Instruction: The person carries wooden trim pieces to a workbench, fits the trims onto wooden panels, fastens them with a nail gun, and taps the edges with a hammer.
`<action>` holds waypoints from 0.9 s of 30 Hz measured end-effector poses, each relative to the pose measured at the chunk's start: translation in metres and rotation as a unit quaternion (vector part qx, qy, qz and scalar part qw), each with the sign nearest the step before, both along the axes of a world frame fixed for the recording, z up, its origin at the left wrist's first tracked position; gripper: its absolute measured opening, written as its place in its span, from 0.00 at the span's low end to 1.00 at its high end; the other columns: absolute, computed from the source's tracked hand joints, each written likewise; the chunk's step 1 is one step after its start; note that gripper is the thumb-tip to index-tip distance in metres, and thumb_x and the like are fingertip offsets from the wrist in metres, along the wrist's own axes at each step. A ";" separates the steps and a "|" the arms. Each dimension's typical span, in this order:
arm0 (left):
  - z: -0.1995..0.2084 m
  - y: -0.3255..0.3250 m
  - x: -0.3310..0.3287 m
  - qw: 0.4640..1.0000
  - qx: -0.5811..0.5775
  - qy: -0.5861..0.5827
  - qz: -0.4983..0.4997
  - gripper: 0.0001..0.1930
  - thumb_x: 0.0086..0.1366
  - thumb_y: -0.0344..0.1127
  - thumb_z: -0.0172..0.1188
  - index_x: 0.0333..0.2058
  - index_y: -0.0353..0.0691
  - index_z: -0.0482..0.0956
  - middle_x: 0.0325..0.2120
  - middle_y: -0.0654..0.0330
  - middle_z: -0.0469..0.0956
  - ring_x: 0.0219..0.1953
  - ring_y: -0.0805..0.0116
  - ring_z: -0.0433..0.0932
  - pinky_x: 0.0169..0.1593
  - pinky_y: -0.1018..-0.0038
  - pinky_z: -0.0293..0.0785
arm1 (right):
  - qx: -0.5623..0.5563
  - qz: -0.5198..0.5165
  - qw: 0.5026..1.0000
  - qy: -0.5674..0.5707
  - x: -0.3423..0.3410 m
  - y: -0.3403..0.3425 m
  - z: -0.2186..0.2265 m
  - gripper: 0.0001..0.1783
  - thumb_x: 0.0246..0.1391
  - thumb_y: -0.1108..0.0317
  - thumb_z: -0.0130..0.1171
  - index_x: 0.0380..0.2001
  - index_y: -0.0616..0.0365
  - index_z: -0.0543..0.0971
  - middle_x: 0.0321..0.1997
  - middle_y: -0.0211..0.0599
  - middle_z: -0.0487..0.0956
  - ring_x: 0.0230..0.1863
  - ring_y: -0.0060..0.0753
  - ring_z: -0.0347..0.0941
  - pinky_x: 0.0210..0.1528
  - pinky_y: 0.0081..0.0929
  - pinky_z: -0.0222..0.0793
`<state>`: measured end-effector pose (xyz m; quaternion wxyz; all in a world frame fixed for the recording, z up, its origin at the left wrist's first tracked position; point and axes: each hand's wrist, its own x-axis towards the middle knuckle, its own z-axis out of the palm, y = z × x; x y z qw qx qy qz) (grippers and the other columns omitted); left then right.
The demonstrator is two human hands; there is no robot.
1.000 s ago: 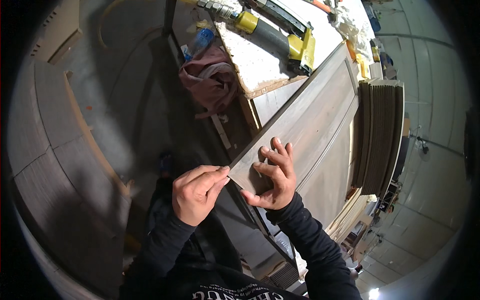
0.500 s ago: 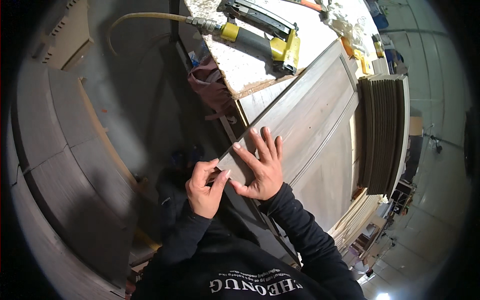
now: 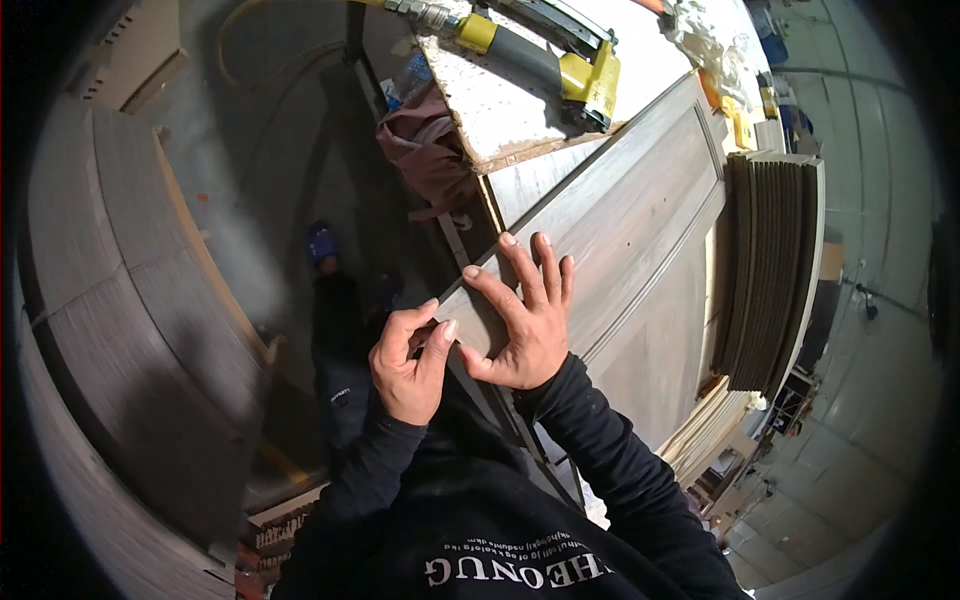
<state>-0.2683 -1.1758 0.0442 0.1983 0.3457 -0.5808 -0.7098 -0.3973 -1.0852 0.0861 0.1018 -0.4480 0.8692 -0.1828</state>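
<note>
Grey wood panel (image 3: pixel 630 240) lies diag., face up, next to white benchtop (image 3: pixel 490 120) w/ yellow-blk pneumatic tool (image 3: pixel 540 67) on it. R hand (image 3: pixel 530 335): fingers spread, on panel nr. its near end. L hand (image 3: pixel 408 370): thumb & forefinger tips at near corner; can't tell if clamped.

At two o'clock, the long grey-brown wood panel (image 3: pixel 625 205) is streaky-grained, smooth and matt. At twelve, the yellow-and-black nail gun (image 3: pixel 540 70) has a glossy yellow casing (image 3: pixel 594 84), matt dark grip (image 3: pixel 520 58) and shiny metal coupling (image 3: pixel 428 14). The dusty-pink crumpled cloth (image 3: pixel 425 140) at eleven is matt; the whitish crumpled plastic film (image 3: pixel 712 38) at one, glossy.
</note>
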 end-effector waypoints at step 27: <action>0.007 -0.031 0.002 0.986 -0.165 -0.018 -0.030 0.06 0.56 0.24 0.63 0.34 0.34 0.79 0.31 0.53 0.80 0.33 0.61 0.81 0.37 0.73 0.76 | 0.003 -0.001 1.000 0.001 -0.001 0.003 -0.001 0.34 0.35 0.40 0.58 0.50 0.37 0.77 0.65 0.42 0.62 0.70 0.56 0.44 0.68 0.58 0.26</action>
